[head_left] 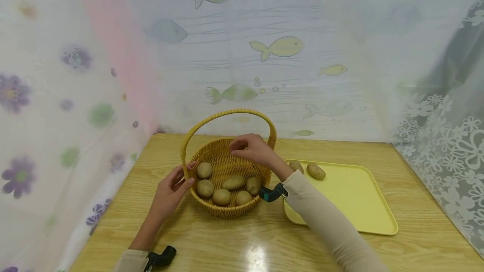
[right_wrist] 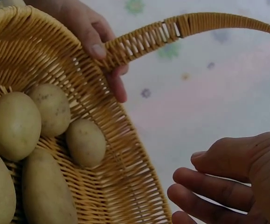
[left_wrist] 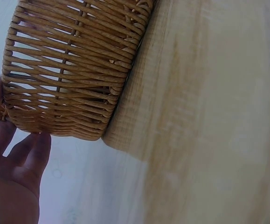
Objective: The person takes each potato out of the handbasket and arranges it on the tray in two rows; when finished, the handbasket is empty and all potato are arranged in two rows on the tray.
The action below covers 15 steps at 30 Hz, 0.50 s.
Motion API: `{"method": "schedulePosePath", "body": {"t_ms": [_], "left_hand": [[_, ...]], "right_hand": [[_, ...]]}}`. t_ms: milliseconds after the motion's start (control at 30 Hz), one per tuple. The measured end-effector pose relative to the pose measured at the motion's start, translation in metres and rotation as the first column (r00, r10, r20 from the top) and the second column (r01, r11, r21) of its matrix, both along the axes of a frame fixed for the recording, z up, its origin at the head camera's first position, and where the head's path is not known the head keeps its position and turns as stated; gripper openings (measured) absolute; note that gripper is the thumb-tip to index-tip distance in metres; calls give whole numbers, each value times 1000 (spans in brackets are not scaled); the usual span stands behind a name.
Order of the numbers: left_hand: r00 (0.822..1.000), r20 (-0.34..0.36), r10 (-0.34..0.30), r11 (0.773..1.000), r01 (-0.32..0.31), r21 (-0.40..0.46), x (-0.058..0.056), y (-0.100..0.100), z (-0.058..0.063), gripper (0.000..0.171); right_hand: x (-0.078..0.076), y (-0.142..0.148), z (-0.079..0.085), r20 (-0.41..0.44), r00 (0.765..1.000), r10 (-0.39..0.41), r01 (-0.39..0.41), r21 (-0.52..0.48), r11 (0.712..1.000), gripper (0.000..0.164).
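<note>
A round wicker basket (head_left: 226, 212) with a tall arched handle (head_left: 231, 112) stands on the table. Several potatoes (head_left: 233, 182) lie in its front and left part. My left hand (head_left: 170, 191) grips the basket's left side at the foot of the handle; in the right wrist view its thumb (right_wrist: 97, 50) lies on the rim and other fingers show outside. Over the back right of the basket hovers my right hand (head_left: 254, 149), holding nothing, its fingers loosely bent. The left wrist view has the woven wall (left_wrist: 69, 70) with left fingers (left_wrist: 39, 151) against it.
To the right of the basket lies a yellow tray (head_left: 351, 196). Two potatoes sit near its back left corner, one (head_left: 316, 171) in full view and another (head_left: 296, 166) partly behind the right forearm. Printed curtains (head_left: 242, 53) hang behind and beside the wooden table (head_left: 211, 242).
</note>
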<state>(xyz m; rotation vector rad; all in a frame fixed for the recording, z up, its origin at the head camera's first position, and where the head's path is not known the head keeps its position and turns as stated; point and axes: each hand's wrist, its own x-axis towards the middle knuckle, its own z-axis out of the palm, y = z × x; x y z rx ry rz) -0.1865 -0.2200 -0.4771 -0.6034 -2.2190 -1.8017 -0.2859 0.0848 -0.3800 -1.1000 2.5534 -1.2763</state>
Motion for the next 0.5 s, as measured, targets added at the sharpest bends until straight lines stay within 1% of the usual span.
{"method": "schedulePosePath", "body": {"t_ms": [100, 300, 400, 500], "left_hand": [[1000, -3, -6, 1000, 6, 8, -1, -1, -1, 40], [1000, -7, -14, 1000, 14, 18, -2, -1, -1, 38], [1000, -1, -5, 1000, 5, 3, -3, -1, -2, 41], [1000, 12, 17, 1000, -17, -19, -2, -2, -1, 43]], "right_hand": [[-3, -9, -1, 9, 1000, 6, -6, 12, 1000, 20], [-9, -25, -4, -3, 1000, 15, -14, 52, 999, 21], [-12, -31, -9, 12, 1000, 10, -11, 78, 997, 21], [-15, -40, -14, 28, 1000, 3, -6, 90, 996, 21]]}}
